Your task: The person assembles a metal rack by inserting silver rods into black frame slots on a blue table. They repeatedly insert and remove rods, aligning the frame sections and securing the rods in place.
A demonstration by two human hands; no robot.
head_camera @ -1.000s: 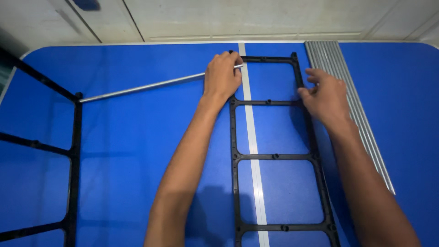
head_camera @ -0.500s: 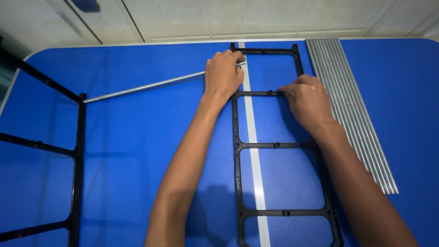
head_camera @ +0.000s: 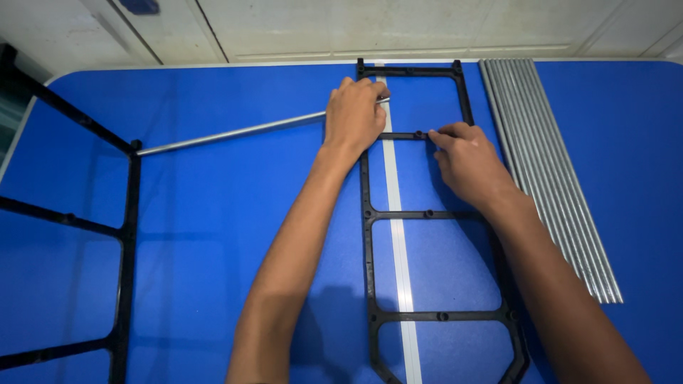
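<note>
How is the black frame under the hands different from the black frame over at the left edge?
The black frame under the hands lies flat on the blue table with no rod attached. The black frame at the left is partly out of view and has a metal rod meeting its corner. Both are black, ladder-like grids.

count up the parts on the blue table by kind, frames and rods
black plastic ladder frames: 2, one flat under both hands and one at the left edge
single metal rod held by the left hand: 1
bundle of metal rods on the right: 1 bundle, individual rods too close together to count
right hand rests on a frame crossbar
total: 4
</note>
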